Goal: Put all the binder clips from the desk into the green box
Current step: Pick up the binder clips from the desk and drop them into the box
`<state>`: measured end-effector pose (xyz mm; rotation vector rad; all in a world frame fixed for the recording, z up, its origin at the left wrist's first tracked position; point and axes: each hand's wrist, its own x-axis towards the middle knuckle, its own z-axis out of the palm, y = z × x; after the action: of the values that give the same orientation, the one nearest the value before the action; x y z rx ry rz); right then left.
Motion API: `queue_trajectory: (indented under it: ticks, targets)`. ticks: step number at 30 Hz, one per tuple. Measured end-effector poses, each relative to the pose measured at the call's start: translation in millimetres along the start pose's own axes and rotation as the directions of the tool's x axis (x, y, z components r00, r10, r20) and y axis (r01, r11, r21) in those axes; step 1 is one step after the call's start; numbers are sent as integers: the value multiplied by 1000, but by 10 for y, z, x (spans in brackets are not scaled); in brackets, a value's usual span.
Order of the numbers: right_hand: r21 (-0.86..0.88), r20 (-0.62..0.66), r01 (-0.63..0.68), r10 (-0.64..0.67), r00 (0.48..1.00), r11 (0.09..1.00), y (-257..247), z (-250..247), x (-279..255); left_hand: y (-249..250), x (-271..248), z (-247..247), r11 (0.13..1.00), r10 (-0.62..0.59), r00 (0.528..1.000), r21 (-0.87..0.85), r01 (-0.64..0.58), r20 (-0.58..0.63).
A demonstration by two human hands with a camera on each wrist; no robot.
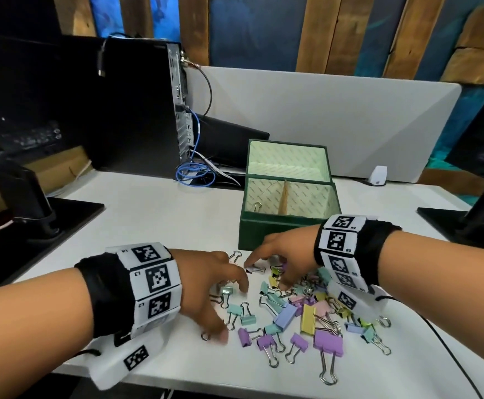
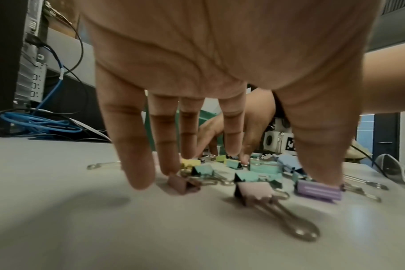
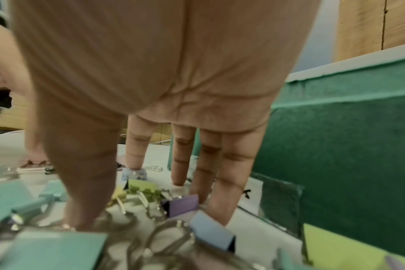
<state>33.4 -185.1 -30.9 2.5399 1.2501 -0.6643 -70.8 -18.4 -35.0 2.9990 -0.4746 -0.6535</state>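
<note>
Several pastel binder clips [image 1: 292,309] lie scattered on the white desk [image 1: 154,226], in front of the open green box [image 1: 263,230]. One clip's wire handle [image 1: 256,207] shows inside the box's left compartment. My left hand [image 1: 230,311] hovers spread over the pile's left side; its fingertips [image 2: 141,180] reach down to the desk, and the thumb rests on a purple clip [image 2: 317,190]. My right hand [image 1: 266,275] reaches down onto the pile's far side close to the box [image 3: 347,146], fingers straight, the index tip touching a small blue clip [image 3: 134,173]. Neither hand holds anything.
A black computer tower [image 1: 137,110] with a coiled blue cable [image 1: 194,174] stands at the back left. Monitor bases sit at the left [image 1: 48,220] and right [image 1: 448,223]. A grey partition [image 1: 321,110] backs the desk. A black cord [image 1: 450,355] runs along the right front.
</note>
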Motion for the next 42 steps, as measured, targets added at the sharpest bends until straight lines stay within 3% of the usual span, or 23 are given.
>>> queue_trajectory:
  ticks: [4,13,27,31,37,42]
  targets:
    - [8,-25,-5,5,1000,1000,35,19,20,72,59,48,997,-7,1000,71,6,21]
    - [30,-37,65,-64,997,997,53,60,25,9,169,67,1000,-29,999,11,29,-21]
    - [116,-70,62,-54,996,991,127,64,-3,2,167,69,996,-7,997,-93,-1,-82]
    - [149,-32,30,-26,999,988,135,35,-70,-32,101,63,999,8,1000,-45,-7,19]
    - [26,-31,73,-72,997,997,109,68,-91,-8,133,72,1000,9,999,-29,-10,-45]
    - [18,-33,60,-60,998,998,104,93,-63,28,152,63,999,-6,1000,-47,5,-28]
